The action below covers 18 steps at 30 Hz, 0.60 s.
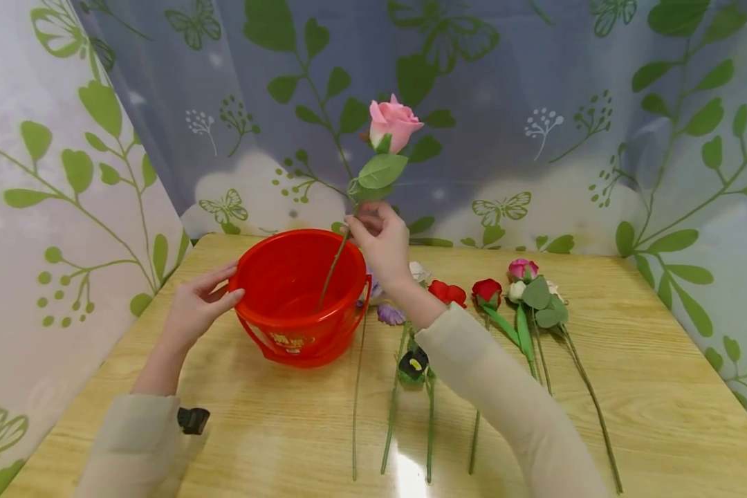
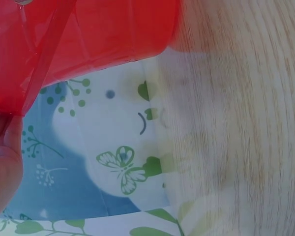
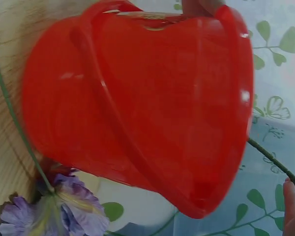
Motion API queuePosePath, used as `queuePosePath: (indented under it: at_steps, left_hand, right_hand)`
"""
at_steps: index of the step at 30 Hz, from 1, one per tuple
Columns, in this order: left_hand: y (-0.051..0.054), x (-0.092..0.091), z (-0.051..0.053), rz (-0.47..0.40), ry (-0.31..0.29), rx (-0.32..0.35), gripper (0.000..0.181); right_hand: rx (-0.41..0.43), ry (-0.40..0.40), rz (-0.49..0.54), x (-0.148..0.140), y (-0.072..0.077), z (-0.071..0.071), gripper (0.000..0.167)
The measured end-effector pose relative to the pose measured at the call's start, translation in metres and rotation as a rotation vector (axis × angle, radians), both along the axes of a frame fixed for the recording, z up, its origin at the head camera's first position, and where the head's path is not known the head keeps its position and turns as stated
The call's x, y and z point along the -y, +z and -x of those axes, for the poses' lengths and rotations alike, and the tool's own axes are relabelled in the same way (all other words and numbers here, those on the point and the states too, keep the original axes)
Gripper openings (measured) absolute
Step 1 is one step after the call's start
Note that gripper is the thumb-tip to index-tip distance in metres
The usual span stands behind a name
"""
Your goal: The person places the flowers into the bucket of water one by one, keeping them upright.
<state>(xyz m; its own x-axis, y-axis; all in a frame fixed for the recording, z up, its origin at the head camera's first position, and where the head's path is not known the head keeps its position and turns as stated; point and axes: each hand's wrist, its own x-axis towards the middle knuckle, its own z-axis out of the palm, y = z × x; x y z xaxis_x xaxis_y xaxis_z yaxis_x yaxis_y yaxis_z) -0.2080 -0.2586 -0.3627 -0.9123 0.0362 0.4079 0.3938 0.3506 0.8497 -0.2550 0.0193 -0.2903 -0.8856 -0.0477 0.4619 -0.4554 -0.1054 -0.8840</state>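
1. Right hand point(image 1: 382, 242): thumb and fingertips closed in a pinch on the green stem of the pink rose point(image 1: 395, 126), palm side free.
2. Left hand point(image 1: 196, 304): thumb and fingers spread apart, tips on the left rim of the red bucket point(image 1: 299, 346). We can't tell if they pinch it or only rest there.
3. Rose location: bloom and leaf above the hand, stem slanting down, lower end inside the bucket.
4. Bucket stands upright on the wooden table point(image 1: 261, 429), handle point(image 3: 113, 118) hanging down its side.
5. Around it: purple flower point(image 1: 391, 314) just beside the bucket's right side; red flower point(image 1: 447, 293), red rose point(image 1: 487, 292) and a deep pink rose point(image 1: 523, 268) further right, stems pointing toward the person.
6. In the way: right sleeve point(image 1: 498, 387) crosses the middle stems, so we lose part of them. A black device point(image 1: 413, 363) near that wrist covers more; another black piece point(image 1: 193, 420) sits at the left cuff.
7. Backdrop point(image 1: 460, 166): leaves and butterflies, behind the table.
8. Markings: gold label point(image 1: 291, 340) on the bucket front, apparently characters; too small for us to read. Yellow mark on the right-hand device, also illegible.
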Motion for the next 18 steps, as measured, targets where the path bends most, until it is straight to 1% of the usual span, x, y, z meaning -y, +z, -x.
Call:
queuePosePath:
  at_steps: [3, 7, 9, 14, 18]
  left_hand:
    - [-0.001, 0.000, 0.000, -0.004, -0.003, -0.005, 0.043]
    - [-0.001, -0.001, 0.001, -0.008, -0.005, -0.011, 0.044]
    - [-0.002, -0.001, 0.001, -0.010, -0.005, -0.013, 0.044]
    - [-0.003, 0.000, 0.000, -0.023, -0.003, -0.025, 0.043]
    - [-0.002, -0.002, 0.001, -0.024, 0.006, -0.028, 0.042]
  right_hand:
    - [0.014, -0.011, -0.060, 0.004, -0.007, 0.001, 0.017]
    - [0.040, -0.007, -0.127, 0.008, -0.017, 0.002, 0.016]
    - [0.042, -0.012, -0.180, 0.010, -0.022, 0.002, 0.014]
    - [0.002, -0.055, -0.302, 0.015, -0.032, 0.003, 0.014]
    - [-0.027, -0.096, -0.363, 0.017, -0.037, 0.003, 0.015]
